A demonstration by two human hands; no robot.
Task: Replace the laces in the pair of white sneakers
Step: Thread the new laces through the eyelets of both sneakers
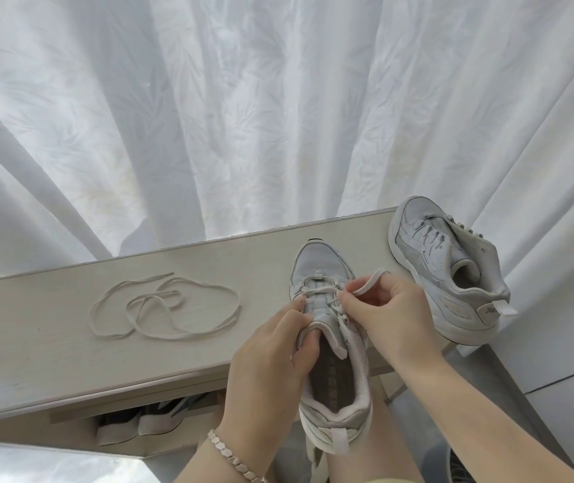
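Observation:
A white sneaker [324,270] lies toe-away on the front edge of a pale wooden bench top [111,346], its heel hanging over my lap. My left hand [271,353] grips the tongue and left collar of this sneaker. My right hand [383,308] pinches a flat white lace [369,282] that loops up from the right-side eyelets. The second white sneaker [446,259] lies on its side at the bench's right end, laced. A loose white lace [163,308] lies coiled on the bench to the left.
A white patterned curtain [261,99] hangs behind the bench. Under the bench top a shelf holds other shoes [146,420]. A silver bracelet [233,458] sits on my left wrist. Grey floor shows at lower right.

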